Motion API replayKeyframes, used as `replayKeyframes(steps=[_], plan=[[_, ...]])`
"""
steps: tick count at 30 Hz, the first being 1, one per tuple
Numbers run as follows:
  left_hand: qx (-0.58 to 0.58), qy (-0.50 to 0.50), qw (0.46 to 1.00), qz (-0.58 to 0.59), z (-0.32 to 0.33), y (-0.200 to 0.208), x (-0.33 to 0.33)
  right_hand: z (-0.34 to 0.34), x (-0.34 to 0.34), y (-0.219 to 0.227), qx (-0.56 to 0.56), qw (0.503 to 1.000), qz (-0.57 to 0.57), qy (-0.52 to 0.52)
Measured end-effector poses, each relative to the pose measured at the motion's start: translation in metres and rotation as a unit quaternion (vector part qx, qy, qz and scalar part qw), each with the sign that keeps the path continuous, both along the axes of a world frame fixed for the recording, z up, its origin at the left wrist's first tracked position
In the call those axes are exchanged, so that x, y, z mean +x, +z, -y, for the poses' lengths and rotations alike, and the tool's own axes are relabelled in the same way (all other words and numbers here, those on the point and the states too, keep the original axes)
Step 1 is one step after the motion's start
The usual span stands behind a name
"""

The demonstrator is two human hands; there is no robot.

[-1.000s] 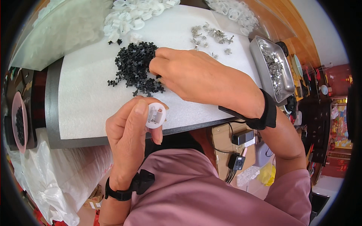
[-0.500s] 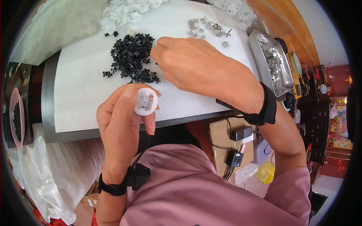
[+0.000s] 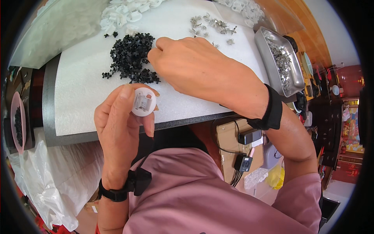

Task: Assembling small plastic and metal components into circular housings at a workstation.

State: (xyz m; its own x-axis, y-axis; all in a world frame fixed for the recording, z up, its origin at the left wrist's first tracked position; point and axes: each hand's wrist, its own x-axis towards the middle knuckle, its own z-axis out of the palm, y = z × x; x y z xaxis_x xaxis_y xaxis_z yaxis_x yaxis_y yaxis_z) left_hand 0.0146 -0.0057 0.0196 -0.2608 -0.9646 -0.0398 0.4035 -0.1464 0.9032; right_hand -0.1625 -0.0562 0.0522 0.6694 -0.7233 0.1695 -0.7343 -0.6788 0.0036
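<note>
My left hand [image 3: 118, 113] is closed on a round white plastic part [image 3: 143, 102], gripped between thumb and fingers over the table's near edge. Its face is turned up and shows a raised housing with metal inside. At the right side of a pile of small black cross-shaped plastic pieces [image 3: 130, 54] is my right hand [image 3: 187, 64], back upward. Its fingers curl down out of sight, so whether they hold a piece is hidden.
White foam sheeting [image 3: 78, 105] covers the dark table. Small metal clips [image 3: 218, 25] lie scattered at the back; a steel tray [image 3: 298, 84] at right holds more. White plastic parts [image 3: 120, 15] heap at the back left. A pink bowl [image 3: 23, 128] with black pieces stands far left.
My left hand has shifted slightly left with the white part still in it. My right hand stays by the black pile, its fingers still bent downward. The whole view has moved a little.
</note>
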Motion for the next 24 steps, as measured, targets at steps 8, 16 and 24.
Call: replayKeyframes(steps=[8, 16, 24], plan=[[-0.007, 0.006, 1.000, -0.002, 0.000, -0.001, -0.001, 0.013, 0.003, -0.005, 0.018, 0.999, 0.031, 0.008], [0.009, 0.002, 1.000, -0.025, 0.000, 0.000, -0.001, 0.010, -0.028, 0.006, 0.435, 0.803, 0.381, -0.147], [-0.008, 0.021, 0.999, 0.030, 0.001, -0.002, -0.003, 0.001, -0.042, 0.006, 0.519, 0.681, 0.490, -0.164]])
